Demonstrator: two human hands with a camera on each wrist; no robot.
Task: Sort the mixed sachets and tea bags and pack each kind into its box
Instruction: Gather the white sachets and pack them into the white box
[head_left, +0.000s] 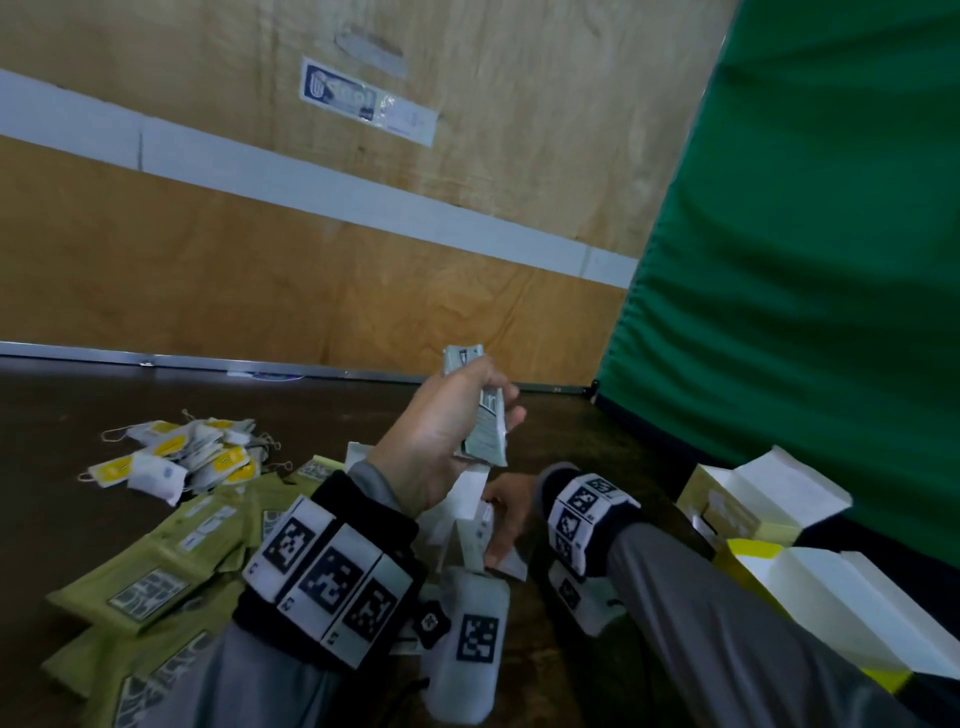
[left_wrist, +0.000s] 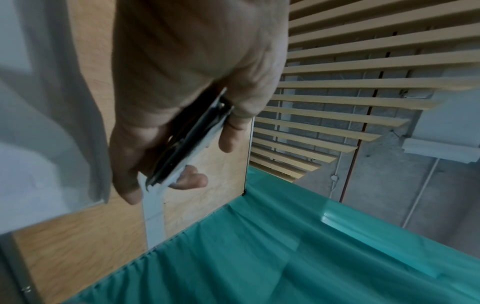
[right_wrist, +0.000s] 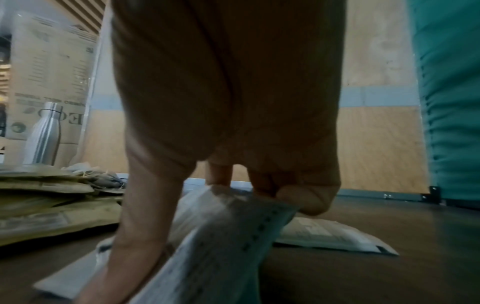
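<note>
Left hand (head_left: 441, 431) raised above the table (head_left: 156, 395), fingers and thumb curled round a small stack of white sachets (head_left: 483, 415), held edge-up. Right hand (head_left: 506, 519) low on the table, fingertips pinching one white sachet (right_wrist: 221, 236) lifted by an end. Green sachets (head_left: 171, 551) and tea bags (head_left: 176, 452) lie left; open boxes (head_left: 753, 499) stand right.
</note>
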